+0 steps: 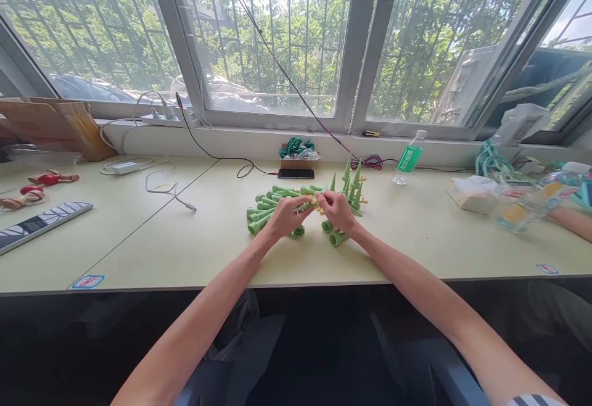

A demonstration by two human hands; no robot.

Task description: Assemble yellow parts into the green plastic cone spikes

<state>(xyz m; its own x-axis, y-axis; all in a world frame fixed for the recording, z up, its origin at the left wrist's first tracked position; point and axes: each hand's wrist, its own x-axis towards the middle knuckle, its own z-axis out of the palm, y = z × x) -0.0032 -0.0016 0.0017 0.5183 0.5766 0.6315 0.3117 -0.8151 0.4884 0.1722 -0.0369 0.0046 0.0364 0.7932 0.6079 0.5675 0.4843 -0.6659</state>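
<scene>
My left hand (284, 216) is closed around a green plastic plant-watering spike, whose narrow end shows at the fingers. My right hand (337, 208) is pinched against it, fingertips meeting the left ones around a small yellow valve (313, 202); the exact grip is partly hidden. Left of and beneath my left hand lies a pile of green spikes (264, 213) with round open sockets. Behind and right of my right hand, several spikes (356, 178) stand point up, with yellow valves sticking out sideways. Other spikes (339, 239) lie under my right wrist.
A phone (296, 174) and small box (298, 163) lie behind the spikes. A green-labelled bottle (409, 158) stands back right, beyond it a tissue pack (474, 194). Charging cables (173, 190) cross the left table. At far right, another person's arm (573, 219) rests near bottles.
</scene>
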